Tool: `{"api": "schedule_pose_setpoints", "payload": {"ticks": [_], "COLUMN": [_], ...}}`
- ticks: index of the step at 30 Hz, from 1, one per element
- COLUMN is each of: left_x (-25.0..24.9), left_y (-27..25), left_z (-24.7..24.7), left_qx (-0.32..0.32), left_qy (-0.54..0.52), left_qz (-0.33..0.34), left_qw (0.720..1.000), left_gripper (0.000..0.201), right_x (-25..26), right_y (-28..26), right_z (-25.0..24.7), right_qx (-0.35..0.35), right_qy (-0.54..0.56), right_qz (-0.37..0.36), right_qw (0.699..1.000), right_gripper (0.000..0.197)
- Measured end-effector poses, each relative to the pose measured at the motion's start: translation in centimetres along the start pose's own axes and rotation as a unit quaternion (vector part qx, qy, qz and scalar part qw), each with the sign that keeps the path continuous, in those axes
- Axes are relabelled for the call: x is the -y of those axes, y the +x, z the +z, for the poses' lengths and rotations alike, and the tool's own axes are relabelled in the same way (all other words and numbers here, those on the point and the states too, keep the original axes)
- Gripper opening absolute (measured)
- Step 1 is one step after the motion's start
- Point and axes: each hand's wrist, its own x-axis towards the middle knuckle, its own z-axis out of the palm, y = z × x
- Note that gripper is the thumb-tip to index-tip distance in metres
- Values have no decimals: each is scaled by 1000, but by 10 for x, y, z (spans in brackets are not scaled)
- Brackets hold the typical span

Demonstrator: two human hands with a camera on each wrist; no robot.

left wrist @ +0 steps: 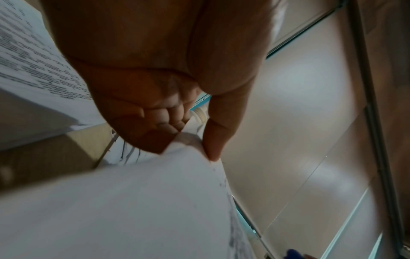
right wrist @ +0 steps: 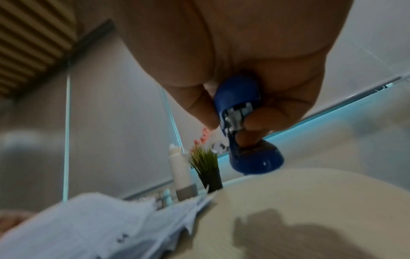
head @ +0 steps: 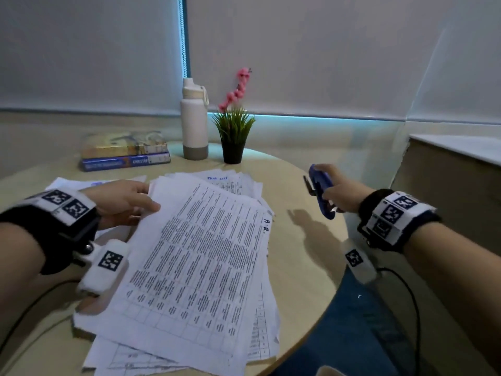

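Note:
A loose stack of printed sheets (head: 200, 256) lies fanned across a round light-wood table (head: 303, 245). My left hand (head: 127, 202) holds the top sheets at their left edge, thumb on top and fingers curled beneath; the left wrist view shows that pinch on the paper (left wrist: 133, 201). My right hand (head: 336, 194) hovers above the table's right side, apart from the papers, gripping a blue stapler (head: 321, 189). In the right wrist view the stapler (right wrist: 241, 126) shows its metal inside between my fingers.
At the back of the table stand a white bottle (head: 193, 120), a small potted plant with pink flowers (head: 234, 131) and two stacked books (head: 124, 153). A light cabinet (head: 455, 164) stands at the right. My blue-trousered leg (head: 360, 329) is beside the table's near edge.

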Motion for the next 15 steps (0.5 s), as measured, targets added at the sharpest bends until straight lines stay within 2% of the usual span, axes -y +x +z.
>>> {"api": "schedule_pose_setpoints", "payload": {"ticks": [2,5,6,9,12,15], "left_x": [-1,-4,-5,-7,-11,-13], "left_y": [-3,-9,-11,-14,-16,-17], "left_z": [-2,-1,0,1,2,6], "left_qx": [-4,-8,-12,-17,-19,-30], "left_qy": [-5,-5,-2,-6,-28,-66], "left_qz": [7,9,9,19,35,59], "left_qw": [1000,1000,1000,1000,999,996], "left_gripper": [22,27,26,24,28,31], "right_x": [6,13,14,12,6,3], "right_y": [12,19,22,30,31,30], "right_z": [12,24,27,31,33,30], "right_qx": [37,53,55,73,110,74], "right_qy": [-53,-52,-48,-141,-206,-204], "right_qz": [-3,-2,5,31,75,66], "right_qw": [998,997,997,987,969,974], "right_gripper": [49,12,10,13,39,46]}}
